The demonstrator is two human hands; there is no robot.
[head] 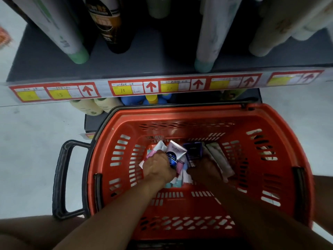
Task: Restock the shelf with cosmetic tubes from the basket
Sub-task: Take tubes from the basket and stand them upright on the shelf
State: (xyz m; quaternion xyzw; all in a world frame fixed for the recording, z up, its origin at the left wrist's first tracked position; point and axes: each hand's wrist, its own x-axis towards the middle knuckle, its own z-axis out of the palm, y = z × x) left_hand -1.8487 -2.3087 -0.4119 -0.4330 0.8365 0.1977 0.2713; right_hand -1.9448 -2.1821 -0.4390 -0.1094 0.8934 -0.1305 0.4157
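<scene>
A red plastic basket (270, 177) stands on the floor below the shelf (153, 56). Several cosmetic tubes lie in a heap at its bottom. Both my hands reach down into it. My left hand (157, 167) is closed around a few tubes, among them a pink-white tube (175, 149) and a dark blue tube (172, 158). My right hand (204, 170) lies in shadow and grips a dark blue Nivea tube (193, 153). Pale tubes (219, 157) rest to the right of that hand.
The dark grey shelf carries tall tubes: green-capped white ones (59, 33), a black one (110, 24) and pale ones (281, 27). A red price strip (144, 87) runs along its edge. Cream and blue bottles (100, 105) sit on a lower shelf. The basket's black handle (61, 177) sticks out left.
</scene>
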